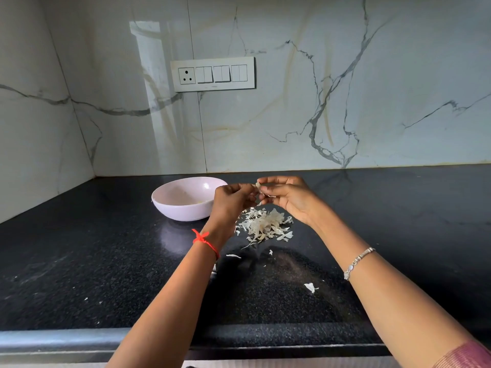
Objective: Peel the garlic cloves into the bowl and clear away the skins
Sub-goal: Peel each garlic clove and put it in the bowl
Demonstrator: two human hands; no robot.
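Both my hands are raised above the black counter, fingertips meeting over a small garlic clove (258, 187) with papery skin. My left hand (231, 199) pinches it from the left and my right hand (288, 195) pinches it from the right. Directly below the hands lies a heap of white garlic skins (265, 225). A pale pink bowl (170, 205) stands just left of my left hand, and something pale lies in its bottom, partly hidden by the hand.
Loose bits of skin lie nearer me on the counter (79, 261), one (310, 287) at the right and one (233, 256) near my left wrist. A marble wall with a switch panel (212, 74) rises behind. The counter's front edge runs along the bottom.
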